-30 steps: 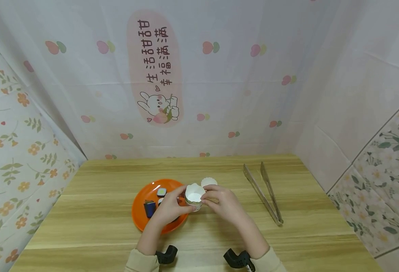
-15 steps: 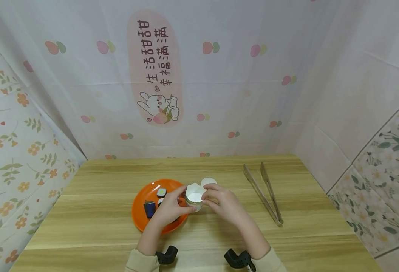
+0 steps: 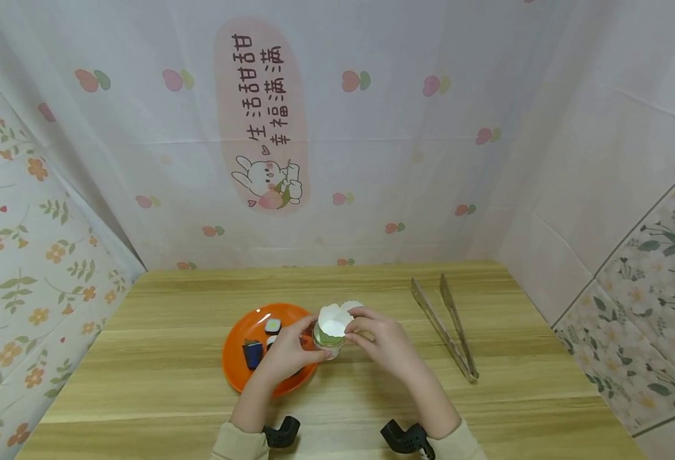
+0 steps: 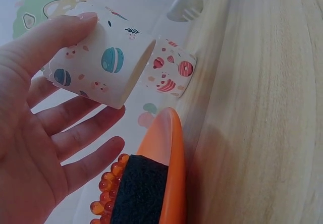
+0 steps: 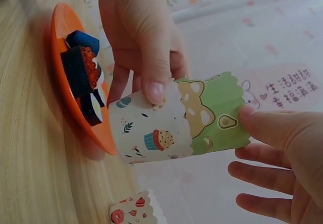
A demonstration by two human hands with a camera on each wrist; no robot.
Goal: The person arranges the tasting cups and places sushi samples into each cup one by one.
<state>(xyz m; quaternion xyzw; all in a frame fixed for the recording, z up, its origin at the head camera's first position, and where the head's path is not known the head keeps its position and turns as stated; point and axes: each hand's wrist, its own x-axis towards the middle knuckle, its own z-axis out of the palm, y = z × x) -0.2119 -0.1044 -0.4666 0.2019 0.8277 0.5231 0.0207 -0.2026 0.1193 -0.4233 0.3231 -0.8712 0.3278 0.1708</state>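
Observation:
My left hand point(image 3: 289, 351) holds a white paper baking cup point(image 5: 144, 125) printed with cupcakes and macarons. My right hand point(image 3: 385, 338) pinches the scalloped rim of a green paper baking cup point(image 5: 217, 110) with a dog and avocado print. The green cup's lower part sits inside the white one, its upper part standing clear of the white rim. Behind them on the table stands another white baking cup point(image 4: 169, 67) with red prints. Beneath the left hand is the orange plate point(image 3: 231, 358), with sushi pieces point(image 5: 81, 70) on it; the hand hides some of them.
Metal tongs point(image 3: 443, 329) lie spread on the wooden table point(image 3: 516, 358) at the right. A printed curtain point(image 3: 372, 160) hangs behind the table, with patterned cloth at both sides.
The right hand has drawn the green cup partly up out of the white cup, so more green shows. The left hand has stayed nearly still.

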